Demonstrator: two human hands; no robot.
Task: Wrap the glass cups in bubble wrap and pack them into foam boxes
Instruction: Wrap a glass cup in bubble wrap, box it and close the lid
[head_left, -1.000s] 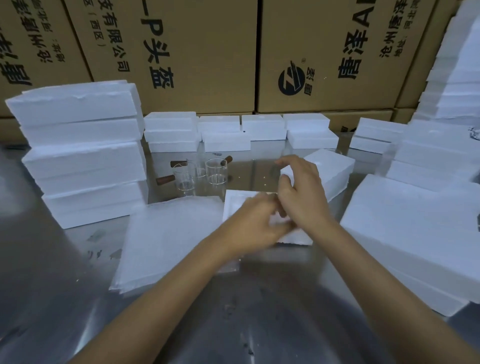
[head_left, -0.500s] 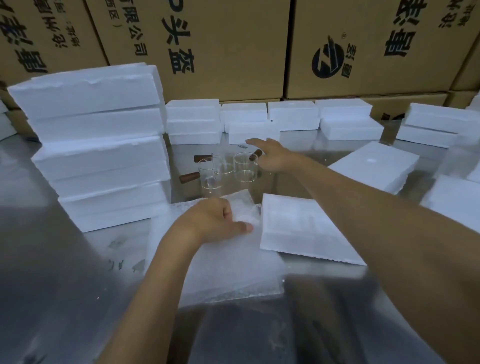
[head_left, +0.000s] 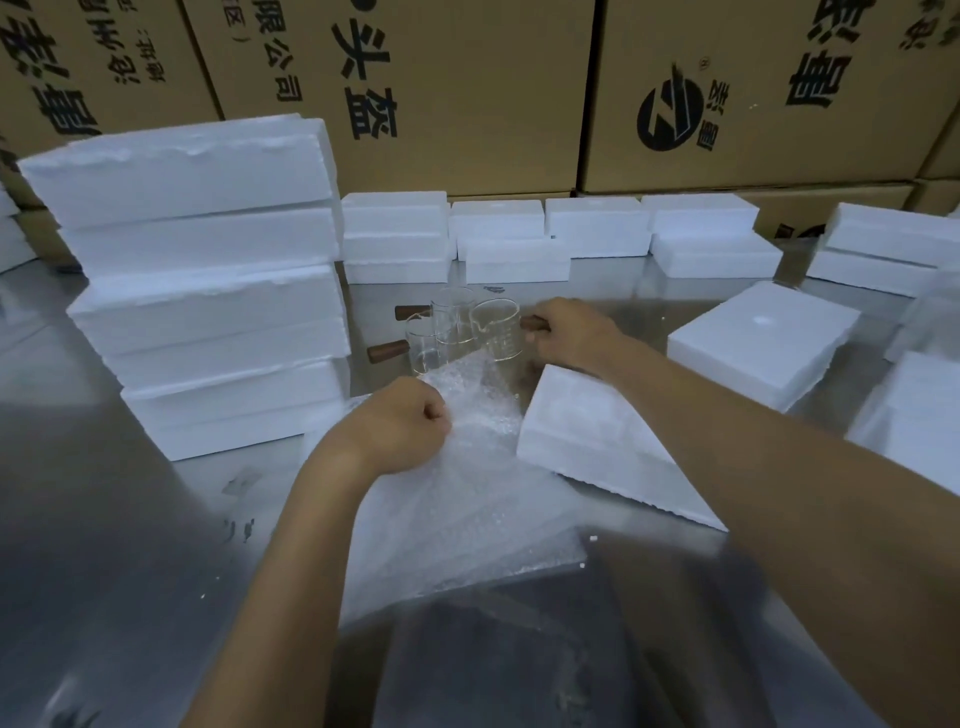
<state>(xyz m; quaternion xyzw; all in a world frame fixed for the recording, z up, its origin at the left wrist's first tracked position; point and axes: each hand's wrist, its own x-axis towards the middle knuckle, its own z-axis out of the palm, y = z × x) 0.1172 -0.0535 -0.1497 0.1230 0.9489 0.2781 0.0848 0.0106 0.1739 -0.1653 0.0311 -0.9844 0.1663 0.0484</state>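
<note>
While lifting a corner of the bubble wrap (head_left: 467, 467) in the pinching left hand (head_left: 400, 423), grips the wooden handle of the nearest glass cup (head_left: 496, 335) with the curled right hand (head_left: 571, 335), just beyond the left knuckles, probably to bring cup onto sheet.

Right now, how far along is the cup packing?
Done: apparently a closed foam box beside the wrap, contents unseen. In hand: the left hand pinches a bubble wrap sheet; the right hand grips the nearest cup's wooden handle. Left: all three cups stand unwrapped, none boxed.
</note>
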